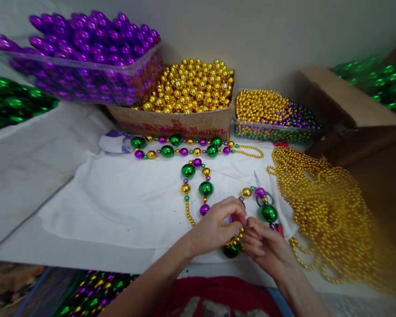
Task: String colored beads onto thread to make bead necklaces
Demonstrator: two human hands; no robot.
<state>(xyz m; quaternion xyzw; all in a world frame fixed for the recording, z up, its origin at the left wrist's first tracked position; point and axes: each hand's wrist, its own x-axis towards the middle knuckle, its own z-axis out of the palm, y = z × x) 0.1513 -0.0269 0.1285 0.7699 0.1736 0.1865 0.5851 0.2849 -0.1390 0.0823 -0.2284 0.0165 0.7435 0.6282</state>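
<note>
A bead necklace of large green, purple and gold balls lies in a loose loop on the white cloth, with a stretch of small gold beads at its left end. Over its near part, my left hand and my right hand meet with pinched fingertips. Small gold beads of the necklace hang just under the fingers. A tiny thin piece shows at the right fingertips, too small to name. Scissors lie partly under the necklace, beside my right hand.
A finished-looking necklace stretches along the back of the cloth. Behind it stand a tub of purple beads, a carton of gold balls and a box of small mixed beads. Gold bead strands heap at right beside a brown carton.
</note>
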